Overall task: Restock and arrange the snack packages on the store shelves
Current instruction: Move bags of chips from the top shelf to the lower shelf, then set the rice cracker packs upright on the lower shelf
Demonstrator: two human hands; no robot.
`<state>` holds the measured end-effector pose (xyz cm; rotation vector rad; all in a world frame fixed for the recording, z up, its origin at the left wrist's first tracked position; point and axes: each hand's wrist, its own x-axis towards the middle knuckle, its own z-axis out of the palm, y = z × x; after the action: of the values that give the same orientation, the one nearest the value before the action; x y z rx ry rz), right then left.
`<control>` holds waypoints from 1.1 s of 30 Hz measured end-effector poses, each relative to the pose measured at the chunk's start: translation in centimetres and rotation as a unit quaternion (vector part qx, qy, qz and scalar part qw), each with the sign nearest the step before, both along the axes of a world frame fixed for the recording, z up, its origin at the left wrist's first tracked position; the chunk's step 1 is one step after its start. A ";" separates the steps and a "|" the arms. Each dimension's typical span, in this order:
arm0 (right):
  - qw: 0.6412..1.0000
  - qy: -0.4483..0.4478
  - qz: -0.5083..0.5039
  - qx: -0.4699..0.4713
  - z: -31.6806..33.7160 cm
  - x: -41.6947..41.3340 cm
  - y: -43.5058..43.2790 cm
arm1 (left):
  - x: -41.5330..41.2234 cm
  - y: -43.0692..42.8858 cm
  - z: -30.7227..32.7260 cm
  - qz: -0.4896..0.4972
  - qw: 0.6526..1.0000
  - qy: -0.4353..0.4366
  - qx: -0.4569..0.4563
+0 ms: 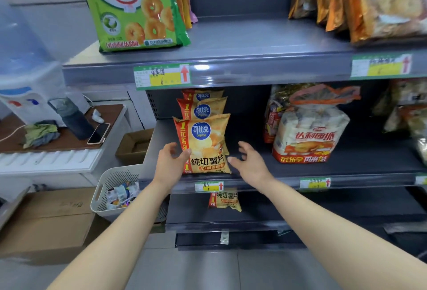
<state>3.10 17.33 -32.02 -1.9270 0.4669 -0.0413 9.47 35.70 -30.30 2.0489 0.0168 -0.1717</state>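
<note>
Upright orange chip bags [203,144], middle shelf [346,169]

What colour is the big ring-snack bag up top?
The large ring-snack bag is green, clearest in the head view.

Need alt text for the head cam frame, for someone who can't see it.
The left hand and right hand flank the front yellow chip bag, first of three standing in a row on the middle shelf. A green ring-snack bag stands on the upper shelf; a cake bag sits right of the chips.
</note>
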 end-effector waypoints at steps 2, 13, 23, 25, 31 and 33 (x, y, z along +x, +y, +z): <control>1.000 -0.017 -0.005 0.003 1.1 -1.0 -0.4 | -0.9 -0.6 1.3 0.010 0.999 -0.033 -0.002; 0.991 -0.126 -0.042 -0.006 7.0 -9.9 -6.7 | -9.3 -9.0 7.6 -0.141 0.982 -0.126 0.000; 0.977 -0.171 -0.120 -0.041 9.8 -18.8 -15.1 | -17.3 -18.0 11.1 -0.255 0.954 -0.155 -0.018; 0.975 -0.174 -0.135 -0.040 10.1 -20.1 -16.2 | -18.5 -19.1 11.6 -0.267 0.949 -0.165 -0.021; 0.967 -0.185 -0.167 -0.044 11.0 -23.1 -18.3 | -21.0 -20.8 12.3 -0.291 0.942 -0.164 -0.022; 0.965 -0.185 -0.180 -0.045 11.2 -23.7 -18.9 | -21.3 -21.3 12.6 -0.301 0.939 -0.166 -0.020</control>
<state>-20.63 -1.57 -20.83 -1.8434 0.5600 -0.6570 -11.84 14.35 -17.73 1.9626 -0.8237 -0.1984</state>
